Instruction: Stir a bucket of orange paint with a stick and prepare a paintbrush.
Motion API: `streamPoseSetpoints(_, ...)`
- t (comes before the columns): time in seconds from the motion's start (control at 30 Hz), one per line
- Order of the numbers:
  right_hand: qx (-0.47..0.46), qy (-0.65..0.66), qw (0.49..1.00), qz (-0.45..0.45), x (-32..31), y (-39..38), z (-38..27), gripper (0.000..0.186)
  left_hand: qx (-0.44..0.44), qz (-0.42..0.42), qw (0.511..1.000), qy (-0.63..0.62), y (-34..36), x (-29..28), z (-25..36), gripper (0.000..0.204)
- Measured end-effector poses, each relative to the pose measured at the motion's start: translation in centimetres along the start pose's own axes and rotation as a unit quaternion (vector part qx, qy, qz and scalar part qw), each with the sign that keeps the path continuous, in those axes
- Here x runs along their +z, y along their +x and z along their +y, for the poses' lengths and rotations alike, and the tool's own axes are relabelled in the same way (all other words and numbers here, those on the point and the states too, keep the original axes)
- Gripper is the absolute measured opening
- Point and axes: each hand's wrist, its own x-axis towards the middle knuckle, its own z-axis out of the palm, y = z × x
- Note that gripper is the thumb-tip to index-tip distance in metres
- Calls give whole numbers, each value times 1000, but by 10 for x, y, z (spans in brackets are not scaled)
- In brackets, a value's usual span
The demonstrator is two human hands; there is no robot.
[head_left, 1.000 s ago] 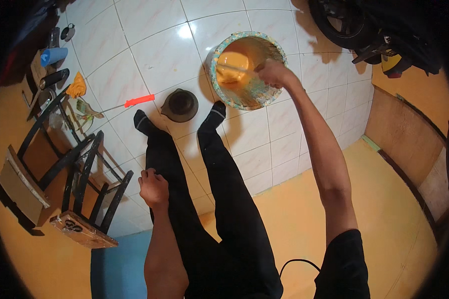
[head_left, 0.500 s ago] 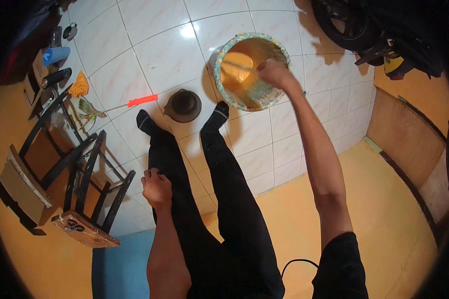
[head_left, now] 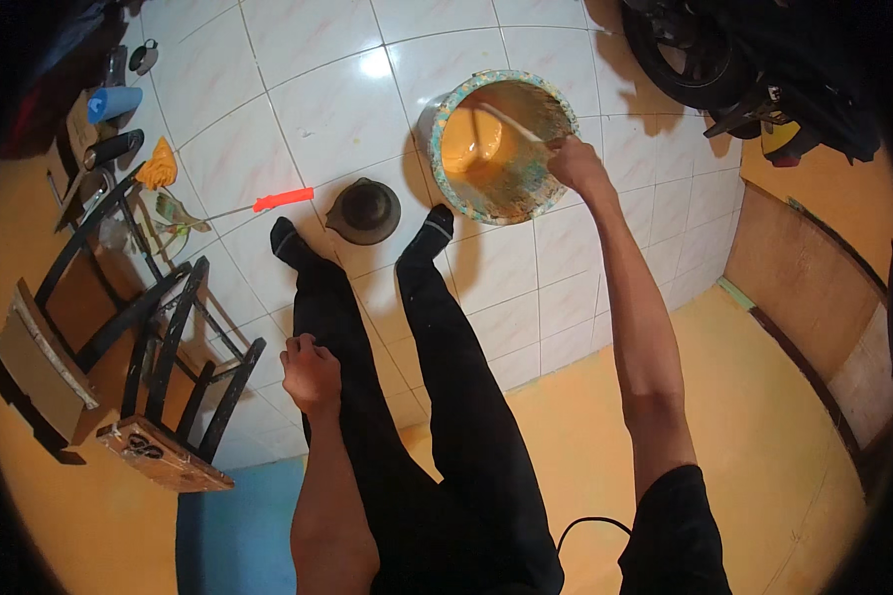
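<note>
A round bucket (head_left: pixel 524 215) with a paint-speckled rim stands on the tiles past my right foot. Orange paint (head_left: pixel 464 149) lies inside it, and streaks coat its inner wall. My right hand (head_left: pixel 577 167) is closed round the end of a pale stick (head_left: pixel 514 123) at the bucket's right rim; the stick slants leftward over the paint, its far end hard to make out. My left hand (head_left: pixel 312 375) rests curled on my left leg, with nothing visible in it. Between my feet sits a dark, spouted pot (head_left: pixel 363 211).
Left of the pot lies a bright orange-red handle (head_left: pixel 284 199) on a thin rod, beside a brush (head_left: pixel 174 211) and an orange cloth (head_left: pixel 157 167). A black-framed chair (head_left: pixel 174 347) is at left, near a blue cup (head_left: pixel 114 103). A motorcycle wheel (head_left: pixel 690 59) is at upper right.
My right hand has moved right and slightly down, toward the bucket's rim, and the stick has swung with it to a steeper slant. My left hand stays on my leg.
</note>
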Motion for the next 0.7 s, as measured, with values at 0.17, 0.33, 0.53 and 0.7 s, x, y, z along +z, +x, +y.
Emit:
streamPoseSetpoints(0.17,-28,-188,980,-56,6,-27,-47,34,-11,-12,1000,16,-1,-5,-5,16)
streamPoseSetpoints(0.33,-44,-35,995,-82,-14,-6,-44,33,-1,1,1000,13,-3,1,-5,17)
streamPoseSetpoints(0.53,-70,-166,983,-31,8,-16,-47,33,-5,-4,1000,13,-3,-2,-7,16)
streamPoseSetpoints(0.7,-11,47,997,-63,-15,-7,-27,31,-4,4,1000,11,-2,-3,-8,16)
